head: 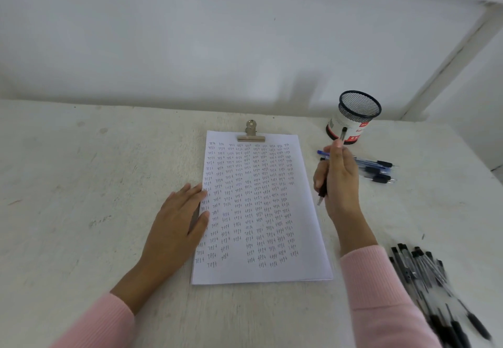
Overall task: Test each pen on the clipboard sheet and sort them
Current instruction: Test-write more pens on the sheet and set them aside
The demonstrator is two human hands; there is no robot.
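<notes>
Two pink ribbed sleeves reach over a rough, chalky white tabletop [81, 184], mottled with faint stains, which meets a plain white wall [190, 34] beyond the far end of the white paper sheet [303, 211]. That sheet lies flat at the middle, held at its far end by a dull metal bulldog clip [251, 133] and covered in columns of small handwritten "test" marks. The left hand [177, 228] rests on the sheet's left edge, its fingers straight and spread. Just off the sheet's right edge, the right hand [340, 181] has its fingers curled round a slim black-gripped pen [322, 191], steeply tilted with its tip pointing down; whether the tip touches the table cannot be told. Beyond the sheet's far right corner stands a round black wire-mesh cup [353, 116] wrapped in a white and red label. Between the cup and the right hand lie a few clear-barrelled pens with dark grips [378, 169], side by side. Near the sheet's near right corner, well apart from it, sprawls a blurred heap of black-capped pens [424, 274].
</notes>
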